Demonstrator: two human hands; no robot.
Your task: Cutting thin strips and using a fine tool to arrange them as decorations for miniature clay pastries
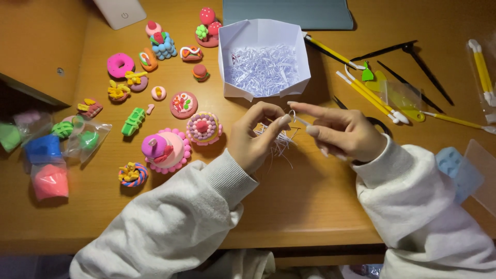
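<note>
A small tuft of thin white shredded paper strips (pixel 281 140) is held between the two hands, just above the orange-brown wooden surface (pixel 289 201) and in front of the open white folded-paper box (pixel 263 36). The left hand (pixel 257 137) is curled, its thumb and fingers pinched onto the strips. The right hand (pixel 343 133) is closed on the same tuft, with its forefinger stretched out towards the left hand; the fingertips of both hands nearly touch. More white shredded paper (pixel 263 68) is seen lying inside the box. To the left of the box, many small colourful clay cakes and sweets are spread out, among them a pink round clay cake with a purple top (pixel 165 148) near the left hand. To the right, yellow and white modelling tools (pixel 369 95) are laid on the surface. Both arms are covered by light grey sleeves.
</note>
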